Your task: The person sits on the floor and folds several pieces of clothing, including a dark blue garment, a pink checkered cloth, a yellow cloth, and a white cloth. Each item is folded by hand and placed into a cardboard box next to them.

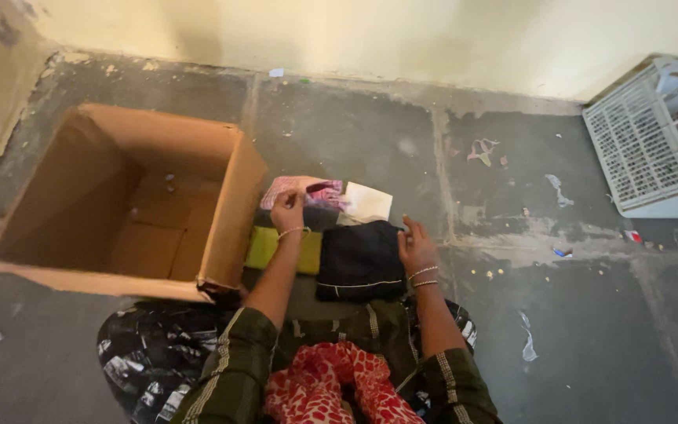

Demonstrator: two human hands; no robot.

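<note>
Black folded cloth (360,259), soft and thick with a thin pale stripe near its lower edge, lies on the grey floor (590,330) right in front of the person's knees. The right hand (416,245) rests against its right edge with the grip spread, fingers loose and holding nothing. The left hand (288,210) reaches past it to a pink patterned cloth (301,191); its fingers curl down onto the fabric, but whether they pinch it I cannot tell. A yellow-green folded piece (264,247) lies under the left wrist, and a white sheet (367,202) sits just beside the pink cloth.

Limp fabric like this could slump out of its fold if lifted by one edge only. The floor is rough, stained and littered with scraps, so a dragged corner could pick up dirt. The brown cardboard box (131,200) stands open just to the left, its near corner torn and soft; that wall might buckle if leaned on. A white slatted plastic crate (649,149) stands well apart at right.
</note>
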